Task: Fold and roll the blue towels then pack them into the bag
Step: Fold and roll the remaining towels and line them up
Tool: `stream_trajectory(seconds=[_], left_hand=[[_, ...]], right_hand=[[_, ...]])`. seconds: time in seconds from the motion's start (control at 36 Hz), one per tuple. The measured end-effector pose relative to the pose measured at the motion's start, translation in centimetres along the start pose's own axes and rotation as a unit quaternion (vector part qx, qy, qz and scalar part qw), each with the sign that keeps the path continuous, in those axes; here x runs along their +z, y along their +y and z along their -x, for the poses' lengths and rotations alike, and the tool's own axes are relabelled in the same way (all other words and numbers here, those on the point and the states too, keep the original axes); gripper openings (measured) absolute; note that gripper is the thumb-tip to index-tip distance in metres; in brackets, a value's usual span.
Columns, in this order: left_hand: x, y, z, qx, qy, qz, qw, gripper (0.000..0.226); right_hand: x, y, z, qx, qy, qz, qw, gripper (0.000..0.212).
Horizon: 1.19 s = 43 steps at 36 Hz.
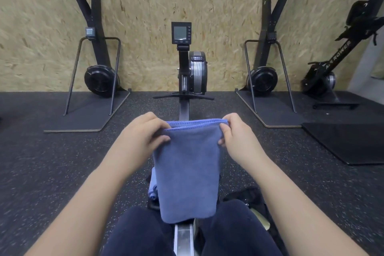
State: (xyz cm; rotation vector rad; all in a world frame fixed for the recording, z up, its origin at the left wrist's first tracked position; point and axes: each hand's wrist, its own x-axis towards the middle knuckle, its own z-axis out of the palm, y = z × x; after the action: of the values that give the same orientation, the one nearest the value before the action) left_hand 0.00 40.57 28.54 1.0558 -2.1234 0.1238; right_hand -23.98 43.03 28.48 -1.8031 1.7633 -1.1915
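Now both hands, left (143,133) and right (234,133), pinch the towel's (187,172) top corners (rest hanging free).

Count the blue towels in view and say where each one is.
2. One blue towel hangs folded, pinched at its top corners by the left hand and right hand. A second towel lies behind it, mostly hidden; more may be hidden.

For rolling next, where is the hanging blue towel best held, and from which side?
At its top corners, from either side. The towel hangs folded and limp from its top hem, so only that edge keeps it flat. The left hand and right hand already pinch there, which looks right.
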Motion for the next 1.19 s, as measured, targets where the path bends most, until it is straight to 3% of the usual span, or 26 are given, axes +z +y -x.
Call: stream_trajectory(seconds=[0.11, 0.28, 0.36, 0.47, 0.69, 0.86, 0.94, 1.08, 1.19], left_hand=[[1.0, -0.7, 0.2, -0.046, -0.008, 0.042, 0.998, 0.020], [2.5, -2.0, 0.7, -0.094, 0.001, 0.066, 0.993, 0.031], [3.0, -2.8, 0.8, -0.119, -0.018, 0.043, 0.992, 0.036], [3.4, -3.3, 0.8, -0.163, -0.017, 0.025, 0.986, 0.012], [6.0, -5.0, 1.5, -0.256, 0.007, 0.191, 0.948, 0.029], [6.9, -5.1, 1.9, -0.267, -0.013, 0.251, 0.930, 0.037], [7.2, -5.2, 2.0, -0.268, -0.020, 0.261, 0.927, 0.039], [7.8, -5.7, 2.1, -0.297, -0.009, 0.349, 0.889, 0.039], [7.8, -6.0, 2.1, -0.260, -0.009, 0.348, 0.901, 0.033]], right_hand=[[1.3, 0.8, -0.6, 0.002, -0.014, -0.014, 1.000, 0.018], [2.8, 1.8, -1.3, 0.026, -0.032, -0.058, 0.997, 0.007], [3.6, 2.2, -1.5, 0.019, -0.050, -0.039, 0.998, 0.022], [4.7, 2.7, -2.2, -0.002, -0.042, 0.023, 0.999, 0.008], [7.0, 4.2, -3.4, 0.010, -0.020, 0.049, 0.999, 0.007], [8.5, 5.1, -3.6, 0.073, -0.027, -0.024, 0.997, 0.034], [8.8, 5.3, -3.8, 0.072, -0.026, -0.041, 0.996, 0.029], [9.2, 5.3, -4.1, 0.049, -0.016, -0.051, 0.997, 0.023], [9.6, 5.4, -4.8, 0.045, -0.008, -0.055, 0.997, 0.027]])
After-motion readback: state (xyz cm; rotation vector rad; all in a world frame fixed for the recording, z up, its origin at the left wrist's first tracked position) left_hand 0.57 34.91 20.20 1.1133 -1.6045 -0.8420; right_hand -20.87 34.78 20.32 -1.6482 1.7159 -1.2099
